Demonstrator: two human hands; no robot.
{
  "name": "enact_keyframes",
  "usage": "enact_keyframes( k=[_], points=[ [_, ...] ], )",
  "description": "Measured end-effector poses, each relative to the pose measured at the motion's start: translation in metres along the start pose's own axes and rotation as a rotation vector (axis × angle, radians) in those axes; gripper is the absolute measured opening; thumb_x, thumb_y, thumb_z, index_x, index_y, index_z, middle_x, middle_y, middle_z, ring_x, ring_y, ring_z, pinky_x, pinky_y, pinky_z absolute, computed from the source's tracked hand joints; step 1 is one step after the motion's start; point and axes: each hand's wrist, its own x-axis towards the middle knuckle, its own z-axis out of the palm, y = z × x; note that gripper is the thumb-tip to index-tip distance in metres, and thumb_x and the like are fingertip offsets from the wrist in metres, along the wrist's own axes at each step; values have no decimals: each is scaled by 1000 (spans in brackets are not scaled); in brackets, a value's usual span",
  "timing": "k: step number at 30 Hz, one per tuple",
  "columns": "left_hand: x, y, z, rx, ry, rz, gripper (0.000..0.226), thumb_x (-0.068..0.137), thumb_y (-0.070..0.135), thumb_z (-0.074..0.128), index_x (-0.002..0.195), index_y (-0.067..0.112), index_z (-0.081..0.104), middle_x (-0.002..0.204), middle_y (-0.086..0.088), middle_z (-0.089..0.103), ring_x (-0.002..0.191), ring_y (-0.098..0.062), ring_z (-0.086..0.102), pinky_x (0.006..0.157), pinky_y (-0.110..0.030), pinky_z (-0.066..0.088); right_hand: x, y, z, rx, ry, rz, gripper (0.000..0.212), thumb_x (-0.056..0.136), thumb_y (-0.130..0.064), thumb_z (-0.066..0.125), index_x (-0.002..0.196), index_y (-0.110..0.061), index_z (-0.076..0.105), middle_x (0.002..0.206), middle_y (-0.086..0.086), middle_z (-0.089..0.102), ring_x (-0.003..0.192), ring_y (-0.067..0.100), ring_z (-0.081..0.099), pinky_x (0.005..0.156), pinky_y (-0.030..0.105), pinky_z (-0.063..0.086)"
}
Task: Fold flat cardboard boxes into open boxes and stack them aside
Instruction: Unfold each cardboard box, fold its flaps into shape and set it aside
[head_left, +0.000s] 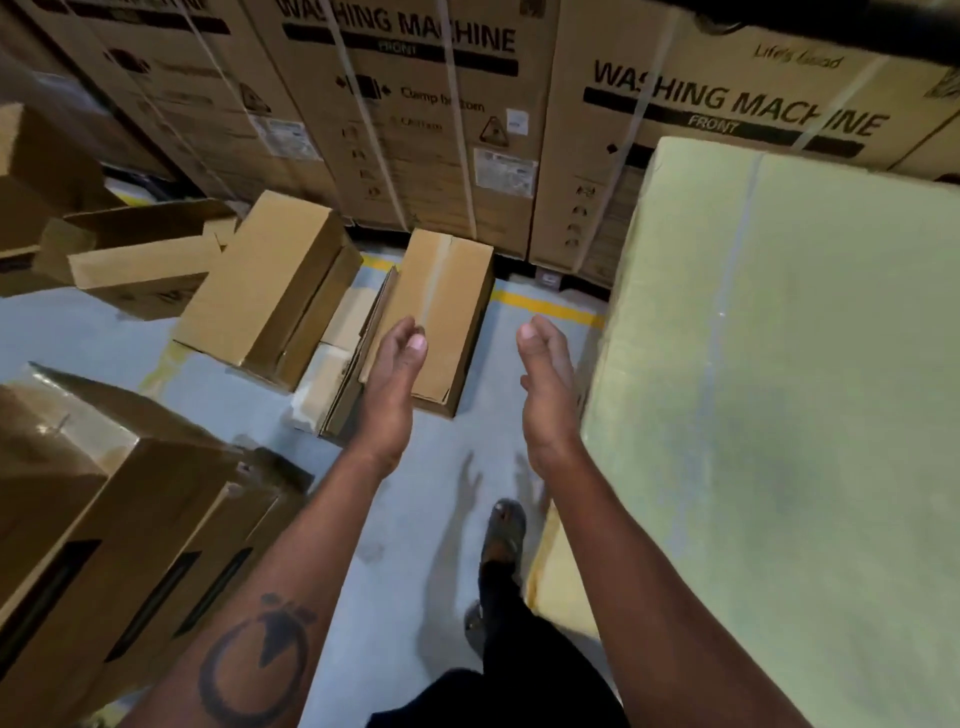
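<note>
The folded box (441, 317) I am watching lies on the grey floor (410, 519), long side pointing away from me, its far end close to the big washing machine cartons (415, 119) along the back. It rests partly on a small stack of flat cardboard (353, 374) that sticks out along its left edge. Just left of that, a second folded box (270, 291) lies tilted with its open side facing right, and beyond it more open boxes (140, 260) sit in a loose heap. I see both hands held out in front of me above the floor, palms turned toward each other and well apart. The left hand (392, 384) is over the near left corner of the box from this view, fingers relaxed and slightly bent, gripping nothing. The right hand (545, 384) hangs just right of the box, fingers together and gently curved, also empty. To the right stands a tall pale green wrapped block (779, 389). At lower left is a large brown carton (130, 545), and one sandalled foot (501, 530) shows below the hands.
</note>
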Motion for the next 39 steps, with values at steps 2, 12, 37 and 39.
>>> enact_keyframes(
  k=[2,12,37,39],
  points=[
    [38,-19,-9,10,1,-39,93,74,94,51,152,44,43,153,12,50,142,-11,46,123,-53,30,35,23,19,10,34,32,67,96,-47,60,152,-14,46,137,-6,54,96,-29,54,77,-3,42],
    [231,-147,-54,60,-93,-127,87,83,79,49,156,33,42,157,12,46,141,-1,43,118,-37,29,187,170,97,9,103,176,50,100,-43,61,147,-26,50,135,-19,53,101,-33,48,76,-7,37],
    [500,-513,-79,393,-63,-313,60,75,47,90,125,23,67,107,3,77,92,-15,74,79,-35,64,406,544,80,-592,396,475,73,89,-67,64,148,-26,49,140,8,62,131,34,55,106,41,42],
    [470,-532,-67,210,-148,-379,66,76,25,92,133,24,59,111,1,76,97,-15,74,71,-24,61,378,540,58,-574,360,480,78,80,-72,70,144,-32,52,135,0,65,126,29,59,103,39,44]
  ],
)
